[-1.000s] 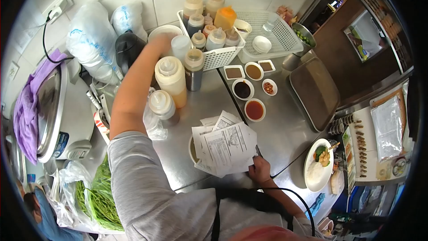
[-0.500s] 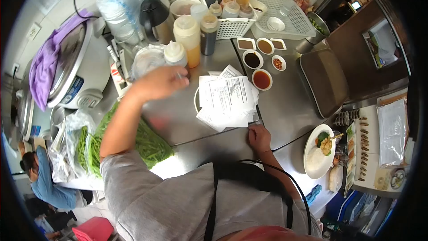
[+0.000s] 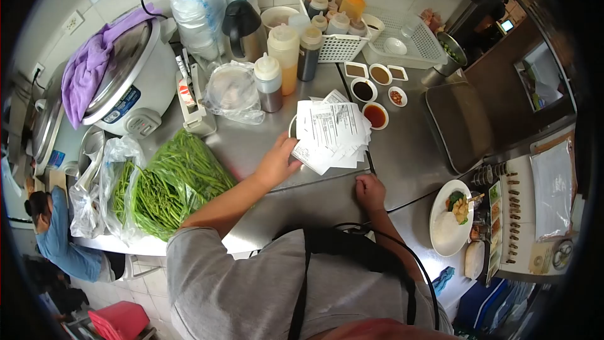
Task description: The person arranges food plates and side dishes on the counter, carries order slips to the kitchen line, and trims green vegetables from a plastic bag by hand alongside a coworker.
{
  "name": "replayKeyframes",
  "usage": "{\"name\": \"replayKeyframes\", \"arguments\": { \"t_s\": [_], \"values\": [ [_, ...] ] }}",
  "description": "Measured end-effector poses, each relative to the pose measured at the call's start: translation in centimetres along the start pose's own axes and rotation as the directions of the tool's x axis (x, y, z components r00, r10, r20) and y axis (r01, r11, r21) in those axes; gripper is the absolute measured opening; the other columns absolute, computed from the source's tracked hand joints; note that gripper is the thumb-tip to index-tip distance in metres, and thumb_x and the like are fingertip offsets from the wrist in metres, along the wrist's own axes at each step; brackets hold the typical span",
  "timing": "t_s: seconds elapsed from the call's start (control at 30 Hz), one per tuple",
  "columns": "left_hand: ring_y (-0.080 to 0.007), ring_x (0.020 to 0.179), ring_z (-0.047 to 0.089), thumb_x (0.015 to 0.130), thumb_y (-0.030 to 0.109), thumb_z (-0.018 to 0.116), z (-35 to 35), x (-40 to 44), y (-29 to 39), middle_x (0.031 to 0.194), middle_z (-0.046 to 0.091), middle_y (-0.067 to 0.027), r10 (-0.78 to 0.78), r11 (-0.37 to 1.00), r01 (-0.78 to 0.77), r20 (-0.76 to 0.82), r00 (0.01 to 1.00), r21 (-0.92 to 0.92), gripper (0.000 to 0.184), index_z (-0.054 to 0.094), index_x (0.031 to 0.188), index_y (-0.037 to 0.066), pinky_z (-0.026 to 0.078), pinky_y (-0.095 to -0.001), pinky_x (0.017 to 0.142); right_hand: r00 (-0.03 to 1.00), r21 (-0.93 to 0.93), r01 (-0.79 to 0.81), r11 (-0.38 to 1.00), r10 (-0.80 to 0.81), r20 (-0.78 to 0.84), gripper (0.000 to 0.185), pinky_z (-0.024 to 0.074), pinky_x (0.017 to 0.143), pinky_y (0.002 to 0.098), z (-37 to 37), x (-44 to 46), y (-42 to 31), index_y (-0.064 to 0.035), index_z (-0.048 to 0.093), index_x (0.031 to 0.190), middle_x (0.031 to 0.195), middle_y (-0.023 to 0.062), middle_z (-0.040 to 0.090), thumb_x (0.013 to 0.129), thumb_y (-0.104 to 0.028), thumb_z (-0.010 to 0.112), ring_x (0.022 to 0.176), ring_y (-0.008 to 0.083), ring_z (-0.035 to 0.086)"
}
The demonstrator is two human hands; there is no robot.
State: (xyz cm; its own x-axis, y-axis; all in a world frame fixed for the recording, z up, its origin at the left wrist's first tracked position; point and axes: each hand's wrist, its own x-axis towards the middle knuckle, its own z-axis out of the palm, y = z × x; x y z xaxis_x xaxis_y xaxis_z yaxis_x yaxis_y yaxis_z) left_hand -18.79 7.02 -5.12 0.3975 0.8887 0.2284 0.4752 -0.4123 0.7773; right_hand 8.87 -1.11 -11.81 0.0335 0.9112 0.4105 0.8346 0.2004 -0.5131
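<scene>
Purple cloth (image 3: pixel 94 66) draped over large cooker (image 3: pixel 141 82); green vegetables (image 3: pixel 157 204) in plastic bag (image 3: pixel 198 173); oval plate (image 3: pixel 448 247) holding rice (image 3: pixel 445 230).

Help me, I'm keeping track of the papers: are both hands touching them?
No, the right hand lies apart from the papers, with steel counter showing between them.

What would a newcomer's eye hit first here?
Probably the bright green vegetables in a plastic bag at near left. Then the pile of printed white slips at centre, with the left hand at its edge, and the purple cloth draped over the large cooker at left.
</scene>
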Motion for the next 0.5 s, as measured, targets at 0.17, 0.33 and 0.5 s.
{"name": "replayKeyframes", "arguments": {
  "t_s": [0.17, 0.33, 0.5],
  "values": [
    [-0.0324, 0.096, 0.049, 0.066, 0.004, 0.065, 0.6, 1.0, -0.1, 0.114, 0.043, -0.0171, 0.124, 0.991, -0.126, -0.044, 0.991, -0.053, 0.026, 0.052, 0.089, 0.004, 0.043, -0.0337, 0.077, 1.000, -0.029, -0.021, 0.999, 0.021, 0.010, 0.004, 0.0454, 0.053, 0.0342, 0.2, -0.4, 0.3, -0.0105, 0.058, 0.072, 0.069, 0.0081, 0.056, 0.069, -0.009, 0.056, 0.060, 0.0272, 0.055],
    [-0.0298, 0.092, 0.051, 0.065, 0.002, 0.065, -1.2, 3.3, 2.7, 0.107, 0.047, -0.0159, 0.204, 0.964, -0.222, -0.131, 0.970, -0.145, 0.026, 0.054, 0.089, 0.003, 0.044, -0.0324, 0.074, 1.000, -0.026, 0.001, 1.000, -0.001, -0.001, 0.005, 0.0455, 0.052, 0.0346, -0.1, 0.0, -0.2, -0.0103, 0.058, 0.072, 0.069, 0.0080, 0.056, 0.068, -0.009, 0.055, 0.060, 0.0271, 0.055],
    [-0.0154, 0.076, 0.055, 0.069, 0.003, 0.063, -9.2, 9.3, 9.6, 0.085, 0.056, -0.0081, 0.073, 0.948, -0.096, -0.086, 0.994, -0.302, 0.027, 0.053, 0.093, 0.002, 0.045, -0.0274, 0.067, 1.000, -0.019, -0.002, 1.000, 0.002, 0.000, 0.005, 0.0456, 0.052, 0.0346, 0.0, 0.0, -0.2, -0.0101, 0.058, 0.071, 0.068, 0.0078, 0.056, 0.068, -0.008, 0.055, 0.059, 0.0270, 0.055]
  ]
}}
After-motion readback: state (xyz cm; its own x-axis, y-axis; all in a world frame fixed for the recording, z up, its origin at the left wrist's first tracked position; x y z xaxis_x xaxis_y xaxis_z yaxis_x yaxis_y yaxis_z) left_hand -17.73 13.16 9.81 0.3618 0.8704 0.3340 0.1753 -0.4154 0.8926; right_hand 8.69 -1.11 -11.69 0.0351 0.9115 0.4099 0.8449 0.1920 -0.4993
